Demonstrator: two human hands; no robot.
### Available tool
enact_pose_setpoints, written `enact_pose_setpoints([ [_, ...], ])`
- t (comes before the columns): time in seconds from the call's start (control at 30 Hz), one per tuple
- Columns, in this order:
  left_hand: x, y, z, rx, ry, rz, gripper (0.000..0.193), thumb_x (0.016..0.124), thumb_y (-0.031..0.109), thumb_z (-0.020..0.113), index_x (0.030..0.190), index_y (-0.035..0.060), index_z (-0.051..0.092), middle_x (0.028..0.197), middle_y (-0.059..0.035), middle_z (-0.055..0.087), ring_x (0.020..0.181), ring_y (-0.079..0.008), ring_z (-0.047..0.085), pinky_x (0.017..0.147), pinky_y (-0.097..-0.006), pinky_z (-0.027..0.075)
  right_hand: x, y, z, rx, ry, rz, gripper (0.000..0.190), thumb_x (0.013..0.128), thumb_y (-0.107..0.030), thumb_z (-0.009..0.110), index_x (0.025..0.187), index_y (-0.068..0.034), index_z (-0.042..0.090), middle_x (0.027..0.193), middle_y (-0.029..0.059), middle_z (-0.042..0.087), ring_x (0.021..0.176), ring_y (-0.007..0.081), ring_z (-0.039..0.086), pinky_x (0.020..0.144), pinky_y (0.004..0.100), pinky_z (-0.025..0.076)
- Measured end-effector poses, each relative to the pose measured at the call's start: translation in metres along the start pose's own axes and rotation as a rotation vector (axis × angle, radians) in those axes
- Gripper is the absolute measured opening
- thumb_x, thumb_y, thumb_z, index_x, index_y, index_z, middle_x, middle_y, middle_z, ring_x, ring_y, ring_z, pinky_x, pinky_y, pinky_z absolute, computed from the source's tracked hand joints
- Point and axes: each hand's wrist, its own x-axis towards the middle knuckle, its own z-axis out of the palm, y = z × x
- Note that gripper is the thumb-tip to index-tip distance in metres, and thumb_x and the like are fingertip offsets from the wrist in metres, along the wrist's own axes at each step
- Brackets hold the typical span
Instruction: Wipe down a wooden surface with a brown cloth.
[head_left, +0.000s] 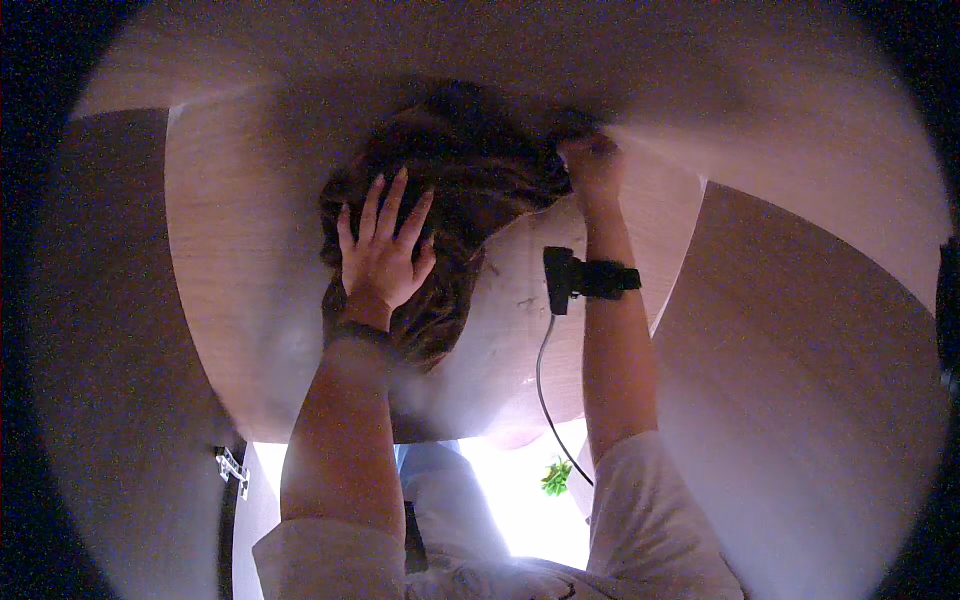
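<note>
A dark brown, furry-looking cloth (465, 184) lies bunched on the wood-grain floor panel (517, 277) of a dim cabinet. On its left part rests my left hand (384, 251), palm down with the fingers spread. Farther back on the right, my right hand (595, 165) is closed around the cloth's edge; shadow hides its fingertips. My right forearm wears a black strap with a small box-shaped device (559, 281), from which a thin cable (541, 367) runs back toward me. A dark band (366, 335) circles my left wrist.
Wood-grain side panels stand on the left (112, 270) and right (787, 300), with a back panel (487, 37) beyond the cloth. A metal hinge (232, 472) sits at the lower left. Outside the opening, a green plant (556, 478) shows against bright light.
</note>
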Motion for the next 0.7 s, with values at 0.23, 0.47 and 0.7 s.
enact_pose_setpoints([
  [0.23,0.015,-0.03,-0.019,0.008,-0.002,-0.024,0.055,0.075,0.034,0.051,0.127,0.0271,0.036,0.139,-0.0041,0.02,0.126,-0.0267,0.021,0.098,-0.056,0.013,0.014,-0.031,0.016,-0.051,-0.012,0.03,0.017,0.065,-0.016,0.065,0.064,-0.003,0.055,0.06,0.0089,0.059,0.056,0.0177,0.054,0.057,0.0319,0.045],
  [0.47,0.028,-0.045,-0.032,-0.002,0.039,-0.012,0.055,0.075,0.034,0.051,0.127,0.0273,0.036,0.139,-0.0036,0.021,0.126,-0.0269,0.022,0.097,-0.0553,0.016,0.036,-0.044,0.016,-0.211,0.032,-0.103,0.017,0.064,-0.016,0.065,0.062,-0.004,0.054,0.06,0.007,0.057,0.054,0.0159,0.052,0.052,0.0306,0.043],
  [0.7,0.027,-0.049,-0.037,0.02,0.009,-0.022,0.056,0.074,0.035,0.051,0.128,0.0277,0.034,0.14,-0.0034,0.019,0.126,-0.0265,0.021,0.098,-0.0545,0.015,0.034,-0.055,0.023,0.155,-0.05,0.001,0.015,0.066,-0.017,0.062,0.064,-0.004,0.055,0.059,0.0085,0.056,0.054,0.0164,0.053,0.05,0.0299,0.042],
])
